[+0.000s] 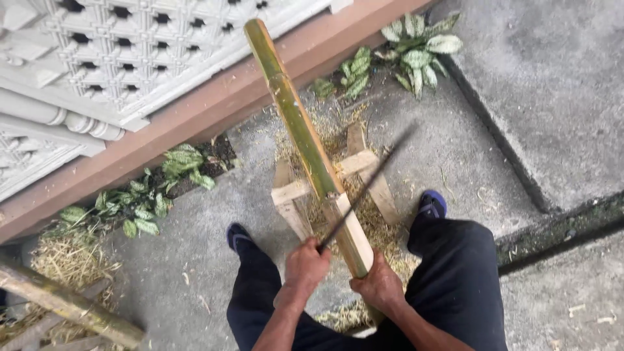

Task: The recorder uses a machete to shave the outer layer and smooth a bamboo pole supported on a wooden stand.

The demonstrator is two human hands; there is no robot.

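My left hand is clenched around the handle of a long dark blade, which slants up and to the right across the bamboo pole; the blade is blurred, so I cannot tell just where its edge meets the bamboo. My right hand grips the near end of the pole, fingers wrapped around it, just beside my left hand. The pole runs from my right hand away toward the wall, green along most of its length and pale and stripped at the near part. It lies on a small wooden stand made of crossed slats, which sits on the concrete floor between my feet. Pale shavings are scattered under and around the stand. My dark trouser legs frame the stand, with a blue shoe on the right and another on the left. Leafy plants grow along the foot of the wall, and a second bamboo pole lies at the lower left over dry straw.
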